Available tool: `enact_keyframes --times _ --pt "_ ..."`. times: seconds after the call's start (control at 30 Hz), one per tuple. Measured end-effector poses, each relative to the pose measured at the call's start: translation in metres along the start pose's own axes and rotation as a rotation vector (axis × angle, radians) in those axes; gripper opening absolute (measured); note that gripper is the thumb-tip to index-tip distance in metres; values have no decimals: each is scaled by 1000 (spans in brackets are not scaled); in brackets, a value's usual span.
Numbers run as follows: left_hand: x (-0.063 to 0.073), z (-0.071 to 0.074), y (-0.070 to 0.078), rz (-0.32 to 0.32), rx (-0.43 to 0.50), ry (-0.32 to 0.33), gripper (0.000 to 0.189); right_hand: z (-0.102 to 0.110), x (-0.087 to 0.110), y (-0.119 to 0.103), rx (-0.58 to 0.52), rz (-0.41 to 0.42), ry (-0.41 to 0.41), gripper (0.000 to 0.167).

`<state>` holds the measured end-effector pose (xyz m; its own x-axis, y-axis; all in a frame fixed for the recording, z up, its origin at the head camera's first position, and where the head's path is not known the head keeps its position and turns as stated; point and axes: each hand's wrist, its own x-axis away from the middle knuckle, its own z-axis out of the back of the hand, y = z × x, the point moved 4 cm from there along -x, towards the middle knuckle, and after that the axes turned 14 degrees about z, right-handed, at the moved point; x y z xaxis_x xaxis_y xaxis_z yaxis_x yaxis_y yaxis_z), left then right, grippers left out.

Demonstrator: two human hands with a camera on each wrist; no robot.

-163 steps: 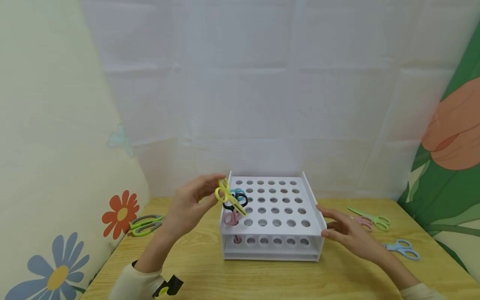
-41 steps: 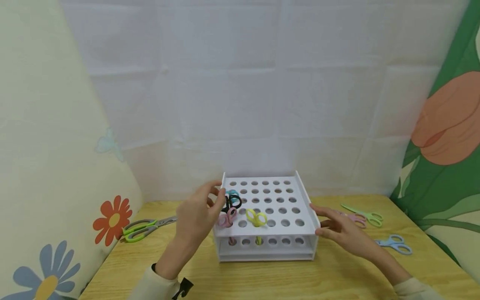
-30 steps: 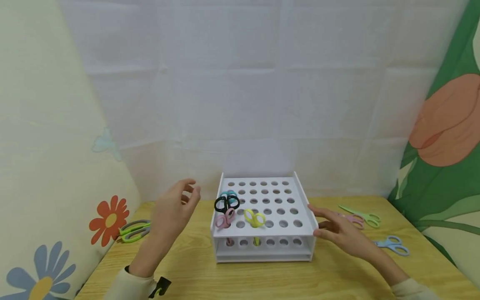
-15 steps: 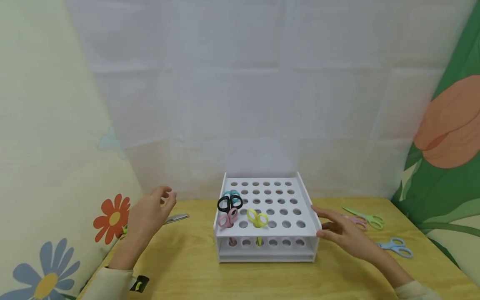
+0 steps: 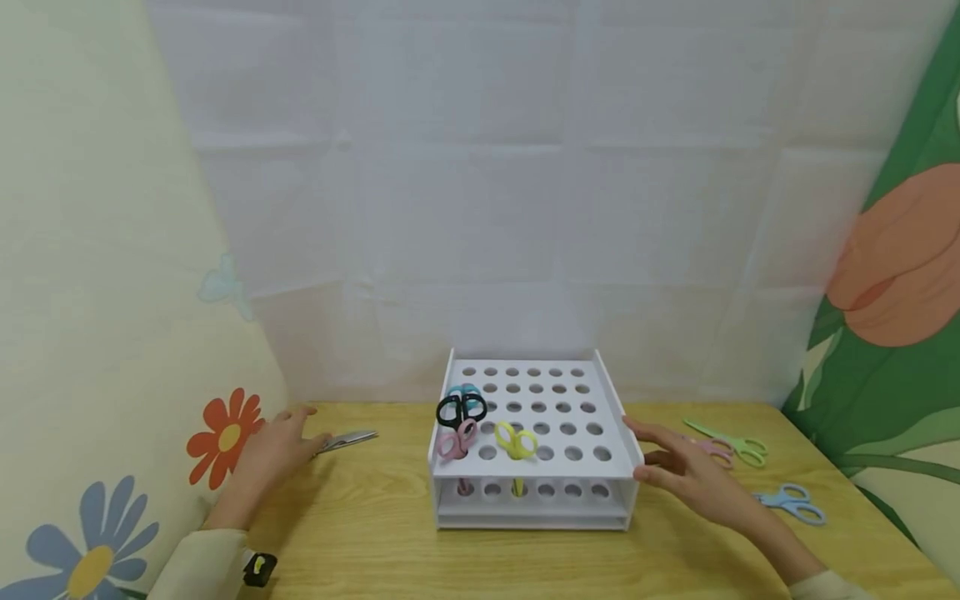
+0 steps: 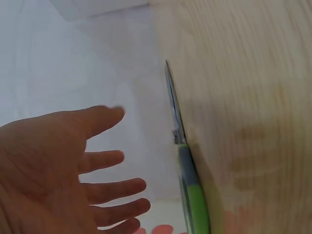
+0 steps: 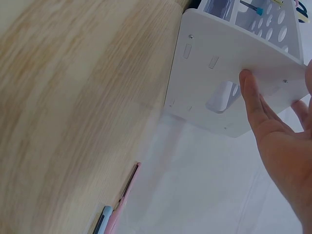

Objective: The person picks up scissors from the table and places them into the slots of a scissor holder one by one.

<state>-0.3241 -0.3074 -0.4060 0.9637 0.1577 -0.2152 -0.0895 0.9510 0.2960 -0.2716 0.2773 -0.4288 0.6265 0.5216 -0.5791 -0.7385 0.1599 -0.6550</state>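
My left hand (image 5: 273, 450), fingers spread and holding nothing, is over the handles of green-and-grey scissors (image 5: 347, 439) at the table's left. In the left wrist view, a gap separates those fingers from the green-and-grey handle (image 6: 195, 195). A white holed rack (image 5: 472, 470) stands mid-table. My right hand (image 5: 693, 479) rests its extended fingers against the rack's right side wall (image 7: 214, 46). Teal scissors (image 5: 465, 389), black scissors (image 5: 461, 409) and pink scissors (image 5: 458, 441) stand along the rack's left column. Yellow scissors (image 5: 516, 442) stand in the front row.
On the wooden table (image 5: 375, 542), right of the rack, lie light green scissors (image 5: 723, 437), a second pink pair (image 5: 720, 452) and blue scissors (image 5: 793, 503). A white cloth (image 5: 510, 208) hangs behind. Flower-printed panels (image 5: 90, 292) flank the table.
The yellow scissors went from my left hand into a front-row hole. My left hand then moved left and down to the green-and-grey scissors. The right hand stays at the rack.
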Motion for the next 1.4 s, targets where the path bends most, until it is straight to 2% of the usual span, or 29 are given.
enact_keyframes --times 0.1,0.2,0.5,0.67,0.8,1.1,1.4 --pt "1 -6 -9 26 -29 -89 80 0 1 -1 -10 0 -7 62" --pt "3 -9 -14 40 -41 -135 87 1 1 0 -12 -8 -9 62" --pt "1 -13 -31 56 -33 -198 67 1 1 0 -6 -9 -9 61" --pt "-3 -15 -33 90 -33 -201 46 0 1 -1 -12 0 -5 61" --pt "-3 -16 -33 115 -33 -202 37 -1 1 -1 -16 10 -6 61" --pt "-3 -14 -35 133 8 -212 32 1 -1 -1 11 14 5 60" --pt "-1 -10 -33 145 38 -201 43 1 0 0 20 11 -2 60"
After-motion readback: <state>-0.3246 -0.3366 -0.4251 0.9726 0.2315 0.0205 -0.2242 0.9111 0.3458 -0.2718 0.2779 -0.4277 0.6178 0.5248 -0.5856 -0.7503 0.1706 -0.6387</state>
